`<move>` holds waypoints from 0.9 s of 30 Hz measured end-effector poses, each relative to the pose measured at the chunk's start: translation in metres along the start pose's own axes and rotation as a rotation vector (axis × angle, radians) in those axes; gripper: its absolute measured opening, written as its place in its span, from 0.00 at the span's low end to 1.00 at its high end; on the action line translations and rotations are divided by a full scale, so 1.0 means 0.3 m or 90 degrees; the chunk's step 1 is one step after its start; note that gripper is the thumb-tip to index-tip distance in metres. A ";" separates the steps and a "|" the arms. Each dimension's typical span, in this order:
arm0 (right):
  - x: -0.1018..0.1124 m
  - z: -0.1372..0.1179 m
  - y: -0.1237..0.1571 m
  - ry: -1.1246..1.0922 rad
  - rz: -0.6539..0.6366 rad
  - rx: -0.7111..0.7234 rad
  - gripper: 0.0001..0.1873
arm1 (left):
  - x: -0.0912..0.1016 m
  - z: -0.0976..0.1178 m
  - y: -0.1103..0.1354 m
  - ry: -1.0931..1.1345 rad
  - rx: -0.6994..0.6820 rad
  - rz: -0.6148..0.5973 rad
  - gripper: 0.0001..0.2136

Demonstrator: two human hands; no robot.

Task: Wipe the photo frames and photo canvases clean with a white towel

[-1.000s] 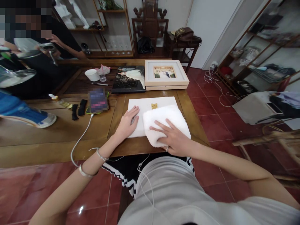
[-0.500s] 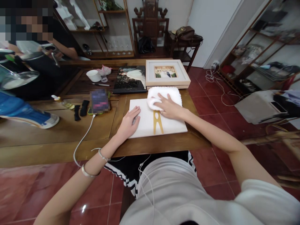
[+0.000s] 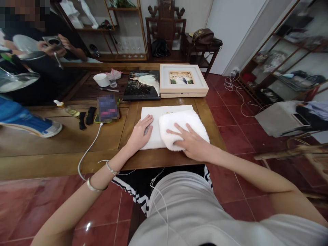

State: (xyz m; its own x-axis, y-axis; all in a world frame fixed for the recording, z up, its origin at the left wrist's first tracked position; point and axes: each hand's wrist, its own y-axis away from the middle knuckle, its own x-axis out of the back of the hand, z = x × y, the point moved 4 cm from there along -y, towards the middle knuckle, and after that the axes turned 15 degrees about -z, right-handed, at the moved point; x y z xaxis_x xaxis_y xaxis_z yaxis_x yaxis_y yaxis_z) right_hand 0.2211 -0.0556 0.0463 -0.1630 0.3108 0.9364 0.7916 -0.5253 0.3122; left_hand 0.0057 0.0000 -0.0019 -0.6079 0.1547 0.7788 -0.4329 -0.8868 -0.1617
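A white flat board (image 3: 153, 119) lies on the wooden table (image 3: 64, 136) in front of me. My left hand (image 3: 140, 134) rests flat on the board's left edge, fingers together and stretched out. A fluffy white towel (image 3: 183, 124) covers the board's right part. My right hand (image 3: 191, 140) presses down on the towel's near side with fingers spread. The gold mark on the board is hidden under the towel.
Behind the board lie a framed photo (image 3: 182, 79) and a dark photo print (image 3: 142, 86). A phone (image 3: 107, 108) with a white cable, a white cup (image 3: 101, 80) and small black items (image 3: 85, 117) sit to the left. Another person (image 3: 38, 44) sits at far left.
My right hand pushed the towel to the board's far edge, uncovering the gold mark, then drew it back to the near right. My left hand stayed put.
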 end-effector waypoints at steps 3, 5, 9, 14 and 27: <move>0.045 0.118 -0.075 -0.008 0.037 -0.053 0.32 | 0.001 0.000 0.000 0.004 0.001 0.004 0.20; 0.077 0.183 -0.134 -0.014 0.066 -0.084 0.32 | 0.001 -0.001 0.000 0.006 0.002 0.003 0.20; 0.112 0.213 -0.231 -0.019 0.066 -0.138 0.33 | 0.001 -0.003 -0.001 0.004 0.001 0.000 0.19; 0.063 0.047 -0.204 0.008 0.007 -0.174 0.32 | -0.003 -0.003 -0.001 -0.004 -0.004 0.001 0.21; 0.039 -0.045 -0.084 0.024 -0.034 -0.020 0.29 | -0.005 -0.007 -0.003 -0.018 -0.008 0.000 0.20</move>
State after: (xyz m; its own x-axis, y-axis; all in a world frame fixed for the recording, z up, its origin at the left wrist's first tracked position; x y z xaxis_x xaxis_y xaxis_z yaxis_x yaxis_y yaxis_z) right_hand 0.1912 -0.0494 0.0514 -0.2278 0.3090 0.9234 0.7620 -0.5338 0.3666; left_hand 0.0056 0.0016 -0.0042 -0.5888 0.1429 0.7955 -0.4418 -0.8811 -0.1688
